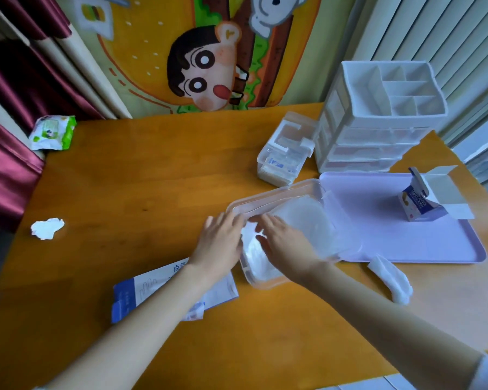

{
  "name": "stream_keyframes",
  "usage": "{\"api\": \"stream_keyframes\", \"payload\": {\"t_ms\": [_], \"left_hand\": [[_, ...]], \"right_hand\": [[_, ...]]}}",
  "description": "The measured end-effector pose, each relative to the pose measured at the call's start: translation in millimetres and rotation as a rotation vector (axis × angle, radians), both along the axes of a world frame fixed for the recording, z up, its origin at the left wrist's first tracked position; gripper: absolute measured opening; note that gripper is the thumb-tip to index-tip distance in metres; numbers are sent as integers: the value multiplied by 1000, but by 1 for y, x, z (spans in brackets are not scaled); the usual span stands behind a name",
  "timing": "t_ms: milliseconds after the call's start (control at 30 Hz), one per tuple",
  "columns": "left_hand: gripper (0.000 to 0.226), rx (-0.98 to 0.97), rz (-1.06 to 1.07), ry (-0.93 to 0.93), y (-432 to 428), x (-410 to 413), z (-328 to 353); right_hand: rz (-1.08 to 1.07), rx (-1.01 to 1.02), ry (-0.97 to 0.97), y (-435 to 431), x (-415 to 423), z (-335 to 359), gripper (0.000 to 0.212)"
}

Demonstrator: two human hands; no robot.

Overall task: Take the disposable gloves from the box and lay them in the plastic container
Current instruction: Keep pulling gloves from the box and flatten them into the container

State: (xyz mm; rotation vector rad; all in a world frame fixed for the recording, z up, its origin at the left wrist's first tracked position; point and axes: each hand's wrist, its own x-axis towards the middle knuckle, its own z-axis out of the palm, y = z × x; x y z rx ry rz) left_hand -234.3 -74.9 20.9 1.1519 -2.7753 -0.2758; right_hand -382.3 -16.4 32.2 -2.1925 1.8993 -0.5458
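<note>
Both hands are at the plastic container (266, 283): my left hand (223, 241) lies flat and released against its left rim, my right hand (283, 241) has fingers spread, pressing the gloves (250, 244) inside and grasping nothing. The glove box (141, 294) lies flattened on the worktop (152, 178), near left. I'd call this the laying-in step; next, smooth the stack level.

Two hands are showing: one left hand (223, 237) and one right hand (283, 242). One table (152, 178) is carrying one plastic container (265, 283), one flat glove box (141, 294), one lilac tray (406, 243), one small open carton (423, 202), one white drawer unit (378, 119), one lidded clear box (285, 153), one wipes pack (52, 132), one crumpled tissue (47, 228) and one folded white wad (392, 280). The gloves (252, 249) are lying too blurred to count.
</note>
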Motion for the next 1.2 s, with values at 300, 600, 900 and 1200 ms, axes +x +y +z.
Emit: {"api": "stream_keyframes", "payload": {"t_ms": [300, 600, 900, 1200], "left_hand": [[35, 170, 295, -371, 23, 107, -38], [64, 531, 252, -150, 33, 137, -48], [86, 484, 268, -187, 37, 143, -53], [69, 554, 226, -172, 29, 141, -46]], "right_hand": [[367, 206, 127, 17, 96, -60, 52], [279, 358, 237, 6, 126, -64, 30], [42, 308, 50, -7, 112, -33, 26], [-199, 173, -29, -22, 64, 33, 22]]}}
